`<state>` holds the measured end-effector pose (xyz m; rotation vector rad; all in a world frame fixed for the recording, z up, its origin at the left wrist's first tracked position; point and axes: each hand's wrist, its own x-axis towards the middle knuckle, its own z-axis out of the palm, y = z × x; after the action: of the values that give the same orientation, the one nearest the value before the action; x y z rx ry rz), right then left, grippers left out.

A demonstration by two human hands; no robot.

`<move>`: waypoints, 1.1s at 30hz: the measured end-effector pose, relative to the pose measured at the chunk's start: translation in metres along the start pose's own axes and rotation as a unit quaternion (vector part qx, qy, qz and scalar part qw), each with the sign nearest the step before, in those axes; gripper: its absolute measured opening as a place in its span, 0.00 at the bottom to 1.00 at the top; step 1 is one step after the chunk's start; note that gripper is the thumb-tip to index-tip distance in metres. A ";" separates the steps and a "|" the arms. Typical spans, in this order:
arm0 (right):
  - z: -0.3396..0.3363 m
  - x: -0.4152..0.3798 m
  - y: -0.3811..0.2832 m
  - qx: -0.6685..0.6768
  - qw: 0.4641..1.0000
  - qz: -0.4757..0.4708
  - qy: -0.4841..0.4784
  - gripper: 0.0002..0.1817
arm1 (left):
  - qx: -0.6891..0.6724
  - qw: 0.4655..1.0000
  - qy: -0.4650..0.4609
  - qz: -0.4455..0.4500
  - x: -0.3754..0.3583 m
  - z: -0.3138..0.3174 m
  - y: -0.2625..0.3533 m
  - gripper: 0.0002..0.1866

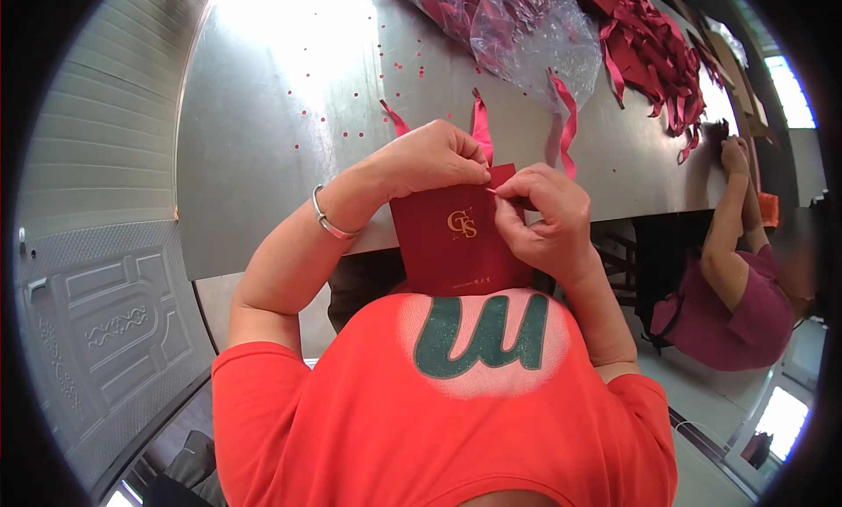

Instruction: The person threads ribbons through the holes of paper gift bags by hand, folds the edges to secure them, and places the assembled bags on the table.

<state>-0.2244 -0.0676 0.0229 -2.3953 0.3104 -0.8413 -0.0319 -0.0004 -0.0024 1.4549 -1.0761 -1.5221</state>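
A dark red paper gift bag (445, 244) with gold lettering is held upright against the table's near edge, in front of my chest. My left hand (438, 163) is closed in a pinch at the bag's top edge. Close beside it, my right hand (545, 217) pinches a small pinkish ribbon end (492, 190) near the upper right of the bag. A pink-red ribbon (481, 125) rises behind my left fingers, and another ribbon piece (395, 118) shows beyond that hand. What lies under my fingertips is partly hidden.
On the metal table (237, 174) lie scattered small red dots, a loose ribbon (567, 130), a clear plastic bag (535, 42) of red items and a heap of red ribboned pieces (653, 60). At the right, a co-worker in a maroon shirt (745, 323) reaches over the table.
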 end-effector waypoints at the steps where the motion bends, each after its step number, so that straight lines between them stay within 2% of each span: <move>1: 0.002 0.000 0.001 0.000 1.000 0.001 -0.002 0.08 | -0.011 1.000 -0.004 -0.004 0.000 -0.001 -0.001 0.07; 4: 0.005 0.003 0.004 -0.040 0.999 -0.022 0.007 0.08 | -0.014 1.000 -0.012 -0.008 -0.001 -0.003 0.002 0.06; 10: 0.006 0.004 0.003 -0.038 0.999 0.001 0.009 0.08 | -0.005 1.000 -0.010 -0.022 0.001 -0.004 -0.002 0.07; 16: 0.009 0.011 -0.012 -0.165 0.986 -0.020 -0.030 0.06 | 0.071 0.997 -0.001 0.016 -0.004 0.001 0.003 0.08; 18: 0.011 0.013 -0.016 -0.232 0.970 -0.001 -0.072 0.05 | 0.080 0.996 0.002 0.030 -0.005 0.002 0.003 0.09; 21: 0.016 0.014 -0.019 -0.251 0.963 0.015 -0.094 0.06 | 0.076 0.996 0.029 0.048 -0.005 0.004 0.005 0.09; 28: 0.021 0.010 -0.016 -0.257 0.959 0.037 -0.118 0.06 | 0.124 0.991 0.003 0.053 -0.006 0.003 0.008 0.10; 30: 0.015 0.010 -0.013 -0.152 0.982 0.085 -0.077 0.06 | 0.126 0.991 -0.014 0.046 -0.005 0.000 0.006 0.10; 33: 0.006 0.005 -0.009 -0.179 0.979 0.050 -0.083 0.04 | 0.146 0.984 -0.044 0.091 -0.003 0.003 -0.001 0.11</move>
<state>-0.2165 -0.0596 0.0267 -2.7337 0.5500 -0.5730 -0.0347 0.0033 -0.0018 1.4446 -1.4933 -1.3504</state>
